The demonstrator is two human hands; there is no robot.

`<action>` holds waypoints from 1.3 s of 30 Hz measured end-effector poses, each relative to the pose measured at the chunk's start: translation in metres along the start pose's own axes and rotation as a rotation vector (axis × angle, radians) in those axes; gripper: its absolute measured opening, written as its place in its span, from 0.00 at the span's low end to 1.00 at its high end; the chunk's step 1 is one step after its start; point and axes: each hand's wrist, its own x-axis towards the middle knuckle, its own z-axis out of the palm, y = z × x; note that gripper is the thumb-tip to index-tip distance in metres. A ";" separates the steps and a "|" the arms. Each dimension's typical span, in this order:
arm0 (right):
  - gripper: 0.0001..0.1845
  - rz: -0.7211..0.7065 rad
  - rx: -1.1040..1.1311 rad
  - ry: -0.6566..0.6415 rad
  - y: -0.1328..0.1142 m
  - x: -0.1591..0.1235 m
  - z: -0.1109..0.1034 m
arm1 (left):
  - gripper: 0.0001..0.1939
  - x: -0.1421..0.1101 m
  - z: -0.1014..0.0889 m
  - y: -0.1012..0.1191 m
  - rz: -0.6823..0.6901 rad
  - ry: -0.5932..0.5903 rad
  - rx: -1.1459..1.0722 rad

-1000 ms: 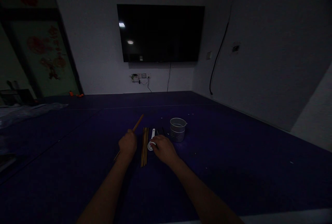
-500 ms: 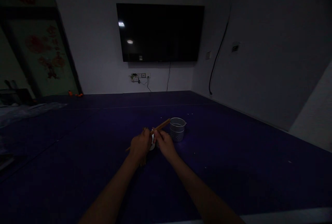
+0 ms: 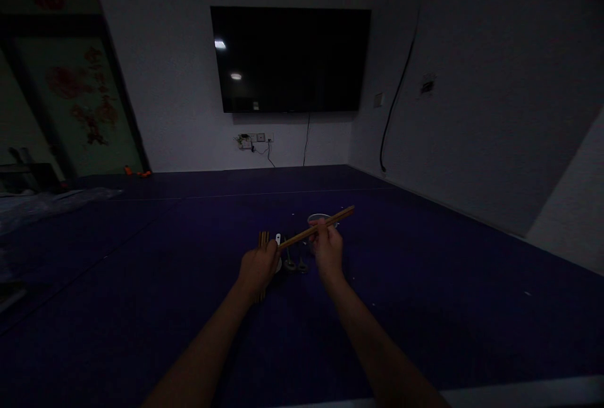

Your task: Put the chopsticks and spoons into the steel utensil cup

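My right hand (image 3: 329,249) is closed on a few wooden chopsticks (image 3: 340,214), slanting up to the right in front of a metal cup (image 3: 315,217). Their lower end meets the fingers of my left hand (image 3: 257,267), which is closed around it. More chopsticks (image 3: 263,237) lie side by side beneath my left hand. Beside them is a white spoon (image 3: 278,238), partly covered by that hand. Two metal spoons (image 3: 289,266) rest on the purple surface between my hands. Most of the cup is hidden behind my right hand.
The purple surface (image 3: 425,307) reaches the wall, with small white bits scattered on it. Clear plastic wrapping (image 3: 56,206) lies at the left. A black cable (image 3: 401,87) hangs down the right wall. A dark television (image 3: 292,58) is mounted ahead.
My right hand has moved right and slightly up, and the chopsticks have slid that way through my left hand. The metal spoons have come into view; the cup is now mostly covered.
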 end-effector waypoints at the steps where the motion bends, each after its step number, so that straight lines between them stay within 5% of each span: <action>1: 0.29 -0.009 -0.003 0.022 -0.001 0.002 -0.002 | 0.17 0.000 0.001 0.000 0.005 -0.007 0.010; 10: 0.25 -0.133 -0.115 -0.050 -0.012 -0.011 0.002 | 0.20 0.002 0.008 0.003 0.017 0.016 -0.001; 17: 0.27 -0.397 -0.339 0.385 -0.027 0.007 -0.032 | 0.21 0.003 0.009 -0.003 -0.062 0.035 -0.021; 20: 0.29 -0.443 -0.485 0.450 -0.022 0.018 -0.041 | 0.20 0.003 0.009 -0.006 -0.074 0.032 -0.020; 31: 0.29 -0.446 -0.842 0.306 0.006 0.036 -0.052 | 0.18 0.003 0.007 -0.008 -0.095 0.018 -0.024; 39: 0.29 -0.443 -0.898 0.244 0.015 0.043 -0.052 | 0.19 0.004 0.008 -0.008 -0.103 0.007 -0.028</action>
